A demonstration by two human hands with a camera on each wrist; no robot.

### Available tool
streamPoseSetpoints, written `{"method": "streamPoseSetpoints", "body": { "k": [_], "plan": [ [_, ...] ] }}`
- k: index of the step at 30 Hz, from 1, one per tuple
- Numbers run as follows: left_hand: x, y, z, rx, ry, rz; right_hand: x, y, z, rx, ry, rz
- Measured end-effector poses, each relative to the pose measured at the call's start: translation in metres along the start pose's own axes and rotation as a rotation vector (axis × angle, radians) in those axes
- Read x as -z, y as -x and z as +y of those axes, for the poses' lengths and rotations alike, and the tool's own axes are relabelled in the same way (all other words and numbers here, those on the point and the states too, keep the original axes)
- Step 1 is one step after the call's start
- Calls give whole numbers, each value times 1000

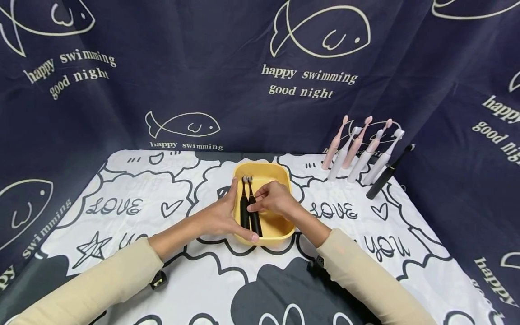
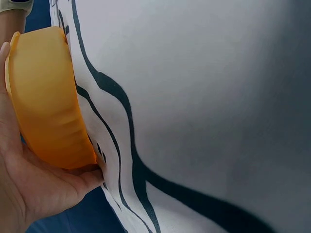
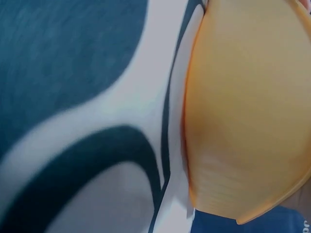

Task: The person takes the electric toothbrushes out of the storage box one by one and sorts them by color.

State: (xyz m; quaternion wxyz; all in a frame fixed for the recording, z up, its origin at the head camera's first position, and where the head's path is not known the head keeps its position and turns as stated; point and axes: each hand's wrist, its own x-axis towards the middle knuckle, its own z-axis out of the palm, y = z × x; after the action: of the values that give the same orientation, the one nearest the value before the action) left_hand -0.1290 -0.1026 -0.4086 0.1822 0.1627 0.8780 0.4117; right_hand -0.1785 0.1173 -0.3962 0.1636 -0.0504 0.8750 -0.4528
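A yellow plastic basin (image 1: pixel 276 228) stands on the table, with two black electric toothbrushes lying side by side in it, heads toward the far end. My left hand (image 1: pixel 221 216) grips the basin from its left side, thumb at the near rim. In the left wrist view the same hand (image 2: pixel 46 189) lies along the basin's outer wall (image 2: pixel 46 97). Reaching in over the right rim, my right hand (image 1: pixel 276 198) pinches the right-hand black toothbrush (image 1: pixel 255 223) around its upper handle. The other black toothbrush (image 1: pixel 244 212) lies just left of it.
At the table's back right stand three pink toothbrushes (image 1: pixel 332 146), three white toothbrushes (image 1: pixel 362 161) and one black toothbrush (image 1: pixel 381 182), all upright. A patterned white cloth (image 1: pixel 134 225) covers the table. Dark blue fish-print curtains (image 1: pixel 239 67) hang close behind and at the sides.
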Motion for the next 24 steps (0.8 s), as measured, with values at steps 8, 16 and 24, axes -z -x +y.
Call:
{"method": "streamPoseSetpoints", "body": {
  "k": [8, 16, 24],
  "plan": [
    [-1, 0, -1, -17, 17, 11, 4, 3, -4, -35, -183, -71],
    [-1, 0, -1, -31, 19, 4, 15, 8, -5, 7, -287, -151],
    [-2, -1, -1, -24, 28, 6, 33, 18, 0, 95, -390, -138]
  ]
}}
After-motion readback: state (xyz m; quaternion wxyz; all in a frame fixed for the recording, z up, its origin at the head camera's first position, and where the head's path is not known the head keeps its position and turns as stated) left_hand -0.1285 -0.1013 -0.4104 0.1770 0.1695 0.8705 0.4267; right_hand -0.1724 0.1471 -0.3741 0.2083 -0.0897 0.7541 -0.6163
